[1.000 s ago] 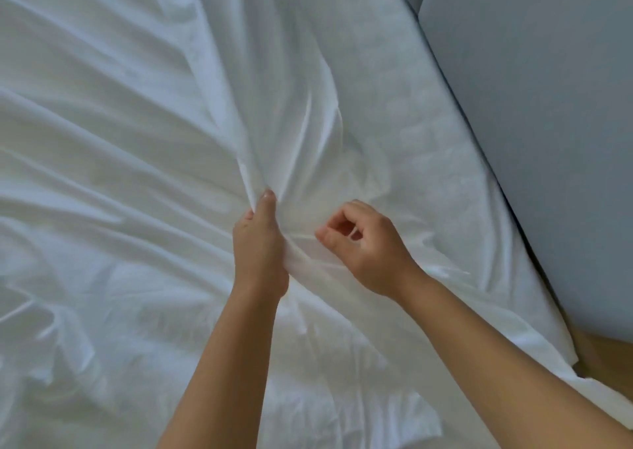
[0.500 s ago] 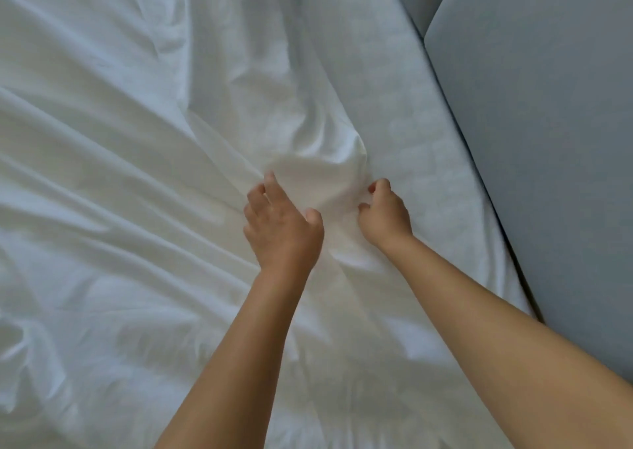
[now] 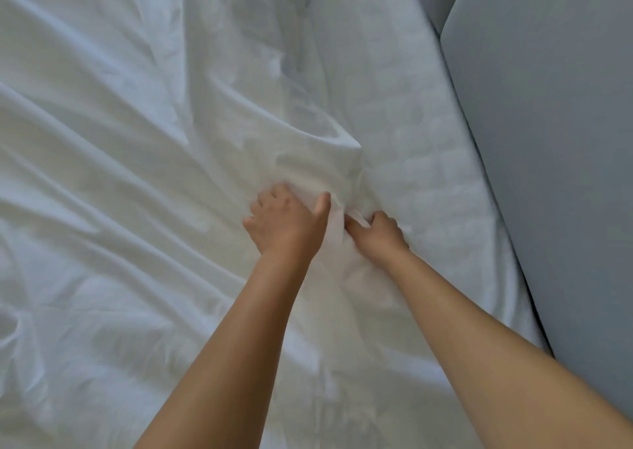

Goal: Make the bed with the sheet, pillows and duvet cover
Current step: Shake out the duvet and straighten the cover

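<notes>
Grips bunched fold of rumpled white fabric sheet (image 3: pixel 137 174) with left hand (image 3: pixel 286 224), fingers curled into cloth; pinches same fold with right hand (image 3: pixel 380 234), at 3 o'clock. Spreads from 7 to 12 o'clock over quilted white mattress (image 3: pixel 428 133).

No writing, label, brand or number can be read here. The sheet (image 3: pixel 120 174) and the mattress (image 3: pixel 428 133) bear no legible marks.

Two hands show, one left hand (image 3: pixel 287 224) and one right hand (image 3: pixel 381 233). There is one white sheet (image 3: pixel 137 147), one quilted mattress (image 3: pixel 414 133) and two grey panels (image 3: pixel 555 140).
</notes>
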A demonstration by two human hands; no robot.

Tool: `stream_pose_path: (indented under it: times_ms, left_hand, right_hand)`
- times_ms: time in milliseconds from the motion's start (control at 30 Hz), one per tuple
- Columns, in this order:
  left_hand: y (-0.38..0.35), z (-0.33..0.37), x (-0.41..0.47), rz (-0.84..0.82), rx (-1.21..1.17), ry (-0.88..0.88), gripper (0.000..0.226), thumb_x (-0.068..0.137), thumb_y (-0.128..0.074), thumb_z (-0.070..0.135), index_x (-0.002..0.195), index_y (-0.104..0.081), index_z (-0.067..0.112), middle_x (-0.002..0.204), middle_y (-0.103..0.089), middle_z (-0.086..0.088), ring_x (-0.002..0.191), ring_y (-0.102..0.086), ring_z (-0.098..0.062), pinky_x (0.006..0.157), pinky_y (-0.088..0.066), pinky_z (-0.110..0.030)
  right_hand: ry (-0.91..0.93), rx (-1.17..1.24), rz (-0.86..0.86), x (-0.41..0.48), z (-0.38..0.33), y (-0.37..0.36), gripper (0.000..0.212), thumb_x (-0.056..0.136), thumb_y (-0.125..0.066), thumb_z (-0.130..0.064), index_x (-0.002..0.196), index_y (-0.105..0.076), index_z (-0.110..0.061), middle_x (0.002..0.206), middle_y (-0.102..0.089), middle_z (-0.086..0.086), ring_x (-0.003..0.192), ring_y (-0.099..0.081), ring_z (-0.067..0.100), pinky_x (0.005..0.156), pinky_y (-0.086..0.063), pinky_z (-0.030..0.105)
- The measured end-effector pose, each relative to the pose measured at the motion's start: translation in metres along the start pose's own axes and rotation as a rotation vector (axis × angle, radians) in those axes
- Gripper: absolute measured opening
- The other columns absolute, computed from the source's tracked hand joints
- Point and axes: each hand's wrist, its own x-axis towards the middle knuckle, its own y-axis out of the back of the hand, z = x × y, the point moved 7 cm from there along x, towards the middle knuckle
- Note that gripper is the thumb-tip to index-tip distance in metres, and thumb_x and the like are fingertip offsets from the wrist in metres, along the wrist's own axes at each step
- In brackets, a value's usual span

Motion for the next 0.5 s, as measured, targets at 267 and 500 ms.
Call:
stream_pose_path:
  times_ms: [267, 500]
  left_hand:
    - [-0.032, 0.019, 0.036, -0.184, -0.009, 0.055, 0.058, 0.091, -0.047, 0.052, 0.128, -0.047, 0.008, 0.123, -0.059, -0.01, 0.112, -0.056, -0.03, 0.076, -0.038, -0.033]
    - [-0.002, 0.032, 0.018, -0.093, -0.364, -0.086, 0.037, 0.097, -0.039, 0.034, 0.093, -0.065, 0.008, 0.091, -0.066, -0.011, 0.09, -0.058, -0.033, 0.069, -0.041, -0.035]
  right_hand:
    - [0.07, -0.091, 0.091, 0.008, -0.003, 0.0, 0.07, 0.084, -0.045, -0.066, 0.123, -0.045, -0.008, 0.128, -0.053, 0.011, 0.118, -0.049, 0.032, 0.091, -0.037, 0.039]
    - [0.371, 0.108, 0.245, -0.021, -0.022, 0.051, 0.04, 0.1, -0.035, -0.035, 0.063, -0.032, -0.02, 0.07, -0.048, 0.002, 0.073, -0.047, 0.026, 0.062, -0.032, 0.031]
